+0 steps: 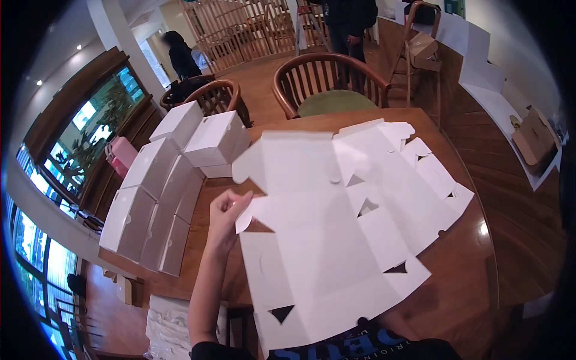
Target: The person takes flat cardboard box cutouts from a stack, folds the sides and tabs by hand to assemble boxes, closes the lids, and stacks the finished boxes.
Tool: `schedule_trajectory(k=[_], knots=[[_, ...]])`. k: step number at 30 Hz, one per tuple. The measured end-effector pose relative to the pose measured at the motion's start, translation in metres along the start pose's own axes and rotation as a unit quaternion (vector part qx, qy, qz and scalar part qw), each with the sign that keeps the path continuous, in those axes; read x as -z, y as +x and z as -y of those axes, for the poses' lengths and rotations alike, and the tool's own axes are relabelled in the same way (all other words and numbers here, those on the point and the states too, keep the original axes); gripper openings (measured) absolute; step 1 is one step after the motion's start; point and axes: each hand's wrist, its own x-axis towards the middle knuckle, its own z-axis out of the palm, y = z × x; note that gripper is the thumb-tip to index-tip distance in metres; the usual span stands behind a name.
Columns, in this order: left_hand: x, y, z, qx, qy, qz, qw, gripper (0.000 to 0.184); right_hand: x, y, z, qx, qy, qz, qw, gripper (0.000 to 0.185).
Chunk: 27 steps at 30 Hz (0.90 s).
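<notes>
A flat, unfolded white cardboard box blank is raised over the table in front of me, its cut-out flaps spread. My left hand is closed on a small flap at its left edge, thumb on top. Of my right arm, only a part shows below the blank's lower right edge. That hand's fingers are hidden behind the cardboard. A second flat white box blank lies on the table to the right, partly covered by the first.
Several folded white boxes stand stacked on the left of the wooden table. Wooden chairs are at the far side. Two people in dark clothes stand beyond. A brown carton is at right.
</notes>
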Motion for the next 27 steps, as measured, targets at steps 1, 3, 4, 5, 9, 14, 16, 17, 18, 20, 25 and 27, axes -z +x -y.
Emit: schedule_trajectory(k=[1, 3, 4, 5, 9, 14, 16, 17, 18, 20, 25, 27], knots=[[0.018, -0.006, 0.009, 0.021, -0.007, -0.004, 1.000, 0.019, 0.011, 0.009, 0.015, 0.005, -0.027, -0.007, 1.000, 0.043], [0.044, -0.023, 0.025, 0.058, -0.020, -0.031, 0.998, 0.018, 0.024, 0.016, 0.031, 0.014, -0.090, -0.012, 0.996, 0.044], [0.052, -0.034, 0.032, 0.073, -0.027, -0.052, 0.996, 0.017, 0.028, 0.019, 0.036, 0.020, -0.067, -0.015, 0.997, 0.044], [0.066, -0.046, 0.041, 0.106, -0.039, -0.073, 0.991, 0.021, 0.032, 0.020, 0.040, 0.021, -0.075, -0.008, 0.997, 0.045], [0.065, -0.090, 0.055, 0.064, -0.144, -0.159, 0.975, 0.049, 0.037, 0.040, 0.053, 0.025, -0.122, 0.058, 0.991, 0.043], [0.071, -0.119, 0.070, 0.000, -0.181, -0.202, 0.962, 0.059, 0.039, 0.054, 0.067, 0.073, -0.176, 0.082, 0.978, 0.034], [0.071, -0.128, 0.072, -0.025, -0.177, -0.211, 0.961, 0.063, 0.038, 0.056, 0.076, 0.049, -0.169, 0.076, 0.981, 0.029], [0.069, -0.130, 0.069, -0.044, -0.165, -0.216, 0.961, 0.064, 0.037, 0.055, 0.072, 0.062, -0.174, 0.070, 0.980, 0.026], [0.066, -0.134, 0.066, -0.062, -0.152, -0.220, 0.961, 0.066, 0.038, 0.054, 0.073, 0.060, -0.174, 0.076, 0.980, 0.026], [0.060, -0.140, 0.063, -0.048, -0.139, -0.244, 0.959, 0.067, 0.040, 0.055, 0.077, 0.056, -0.150, 0.076, 0.984, 0.022], [0.042, -0.152, 0.057, -0.004, -0.060, -0.225, 0.973, 0.069, 0.036, 0.054, 0.071, 0.067, -0.095, 0.005, 0.993, 0.009], [0.038, -0.152, 0.058, -0.003, -0.044, -0.212, 0.976, 0.069, 0.035, 0.057, 0.072, 0.107, -0.063, -0.039, 0.991, 0.007]])
